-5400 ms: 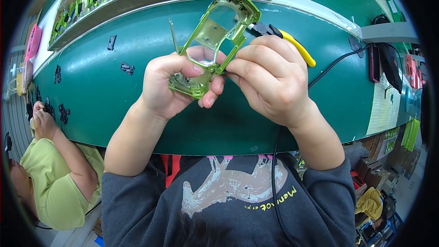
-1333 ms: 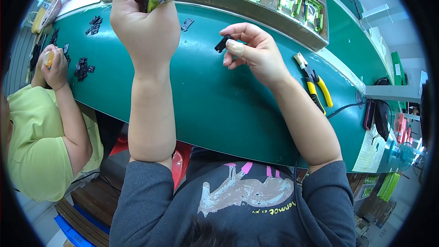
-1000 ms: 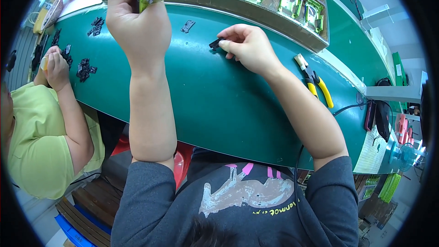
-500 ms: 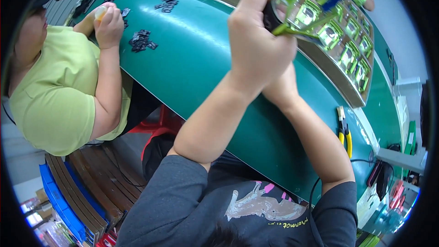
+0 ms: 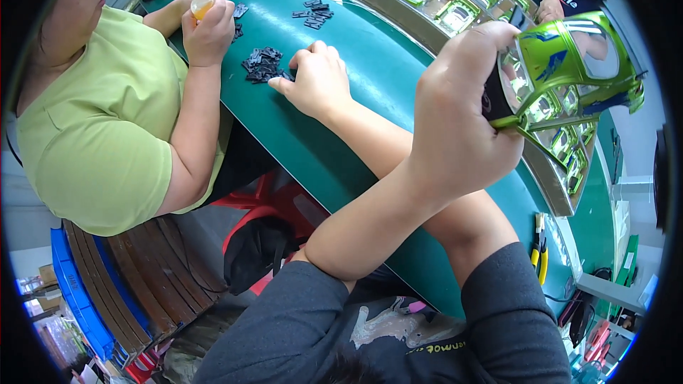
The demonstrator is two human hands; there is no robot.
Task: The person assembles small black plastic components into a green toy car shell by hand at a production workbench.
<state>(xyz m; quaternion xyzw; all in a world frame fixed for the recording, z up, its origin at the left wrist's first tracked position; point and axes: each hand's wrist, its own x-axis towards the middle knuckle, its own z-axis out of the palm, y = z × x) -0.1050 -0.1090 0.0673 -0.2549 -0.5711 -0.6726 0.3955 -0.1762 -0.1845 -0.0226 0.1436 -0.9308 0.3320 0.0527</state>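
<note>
Saw yellow-handled pliers [image 5: 538, 243] lying at the right of the green table [image 5: 384, 80]. Noted a red stool [image 5: 290, 203] beside the near edge, with a black bag [image 5: 257, 252] against it. Made out stacked brown boards [image 5: 142, 281] beside a blue crate [image 5: 78, 291] at lower left. Glimpsed a co-worker [image 5: 117, 121] in a lime top at left and another person [image 5: 578, 1] in a dark shirt at upper right.

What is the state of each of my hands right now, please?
Left hand: closed, holding the green frame.
Right hand: open, at the edge of the black parts; whether it touches any cannot be told.
</note>
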